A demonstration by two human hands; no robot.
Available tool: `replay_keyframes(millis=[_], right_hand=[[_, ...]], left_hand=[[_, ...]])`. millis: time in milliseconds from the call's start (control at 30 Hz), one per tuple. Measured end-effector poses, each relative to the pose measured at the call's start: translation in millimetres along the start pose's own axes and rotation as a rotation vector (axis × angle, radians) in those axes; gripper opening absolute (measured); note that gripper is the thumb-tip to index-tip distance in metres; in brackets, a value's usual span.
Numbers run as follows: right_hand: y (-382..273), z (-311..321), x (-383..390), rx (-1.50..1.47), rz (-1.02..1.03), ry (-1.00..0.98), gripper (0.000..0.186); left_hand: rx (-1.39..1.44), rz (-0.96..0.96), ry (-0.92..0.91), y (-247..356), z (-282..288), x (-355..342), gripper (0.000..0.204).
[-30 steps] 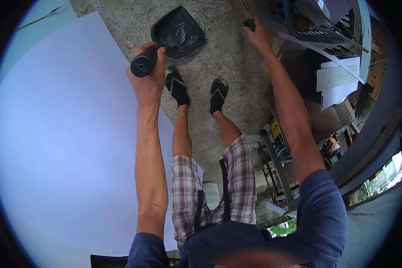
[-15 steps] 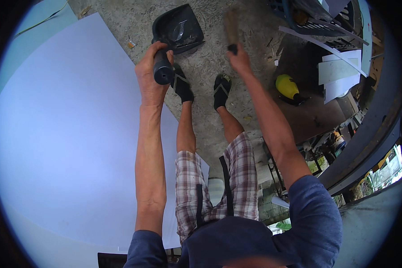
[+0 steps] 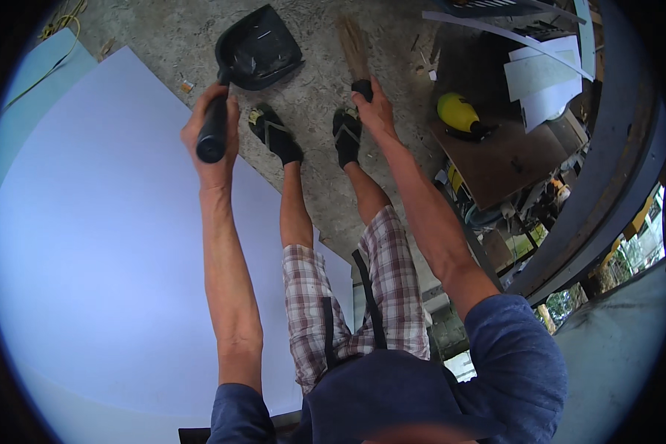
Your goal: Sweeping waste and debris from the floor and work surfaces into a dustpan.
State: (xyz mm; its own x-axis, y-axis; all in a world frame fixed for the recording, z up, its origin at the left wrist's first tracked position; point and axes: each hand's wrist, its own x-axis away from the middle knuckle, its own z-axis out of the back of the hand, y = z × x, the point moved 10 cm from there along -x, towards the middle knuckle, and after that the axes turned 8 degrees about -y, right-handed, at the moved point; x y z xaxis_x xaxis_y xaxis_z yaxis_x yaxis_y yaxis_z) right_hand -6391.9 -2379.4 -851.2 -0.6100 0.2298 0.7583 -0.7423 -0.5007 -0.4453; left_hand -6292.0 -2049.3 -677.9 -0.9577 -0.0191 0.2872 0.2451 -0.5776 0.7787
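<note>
- Left hand [image 3: 216, 172] gripping the dustpan [image 3: 263, 55] by its handle [image 3: 212, 132], the pan beyond the left foot [image 3: 275, 133]
- Right hand [image 3: 377, 115] wrapped round the broom [image 3: 357, 63], bristles [image 3: 352, 43] pointing away, right of the dustpan and apart from it
- White sheet [image 3: 111, 237] below the left forearm [image 3: 233, 288]

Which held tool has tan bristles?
The hand broom in the right hand: bristles fan out beyond its black grip. The left hand holds a black plastic dustpan, without bristles.

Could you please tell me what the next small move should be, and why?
Perhaps the right hand should move the broom rightward to the white scrap, since that lies on the floor outside the dustpan, whose handle the left hand grips.
</note>
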Motion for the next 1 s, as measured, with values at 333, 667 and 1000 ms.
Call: replay_keyframes(millis=[333,667,1000], right_hand=[[249.2,197.5,-57.1,-0.470,-0.486,0.289,0.038],[145.6,75.6,63.2,-0.530,-0.223,-0.042,0.038],[175.4,77.0,46.5,-0.606,-0.296,-0.120,0.055]], left_hand=[[0.037,-0.180,-0.131,35.5,-70.5,16.6,0.020],[-0.119,-0.197,-0.190,48.7,-104.6,29.2,0.022],[-0.112,-0.193,-0.127,61.6,-142.6,38.7,0.024]])
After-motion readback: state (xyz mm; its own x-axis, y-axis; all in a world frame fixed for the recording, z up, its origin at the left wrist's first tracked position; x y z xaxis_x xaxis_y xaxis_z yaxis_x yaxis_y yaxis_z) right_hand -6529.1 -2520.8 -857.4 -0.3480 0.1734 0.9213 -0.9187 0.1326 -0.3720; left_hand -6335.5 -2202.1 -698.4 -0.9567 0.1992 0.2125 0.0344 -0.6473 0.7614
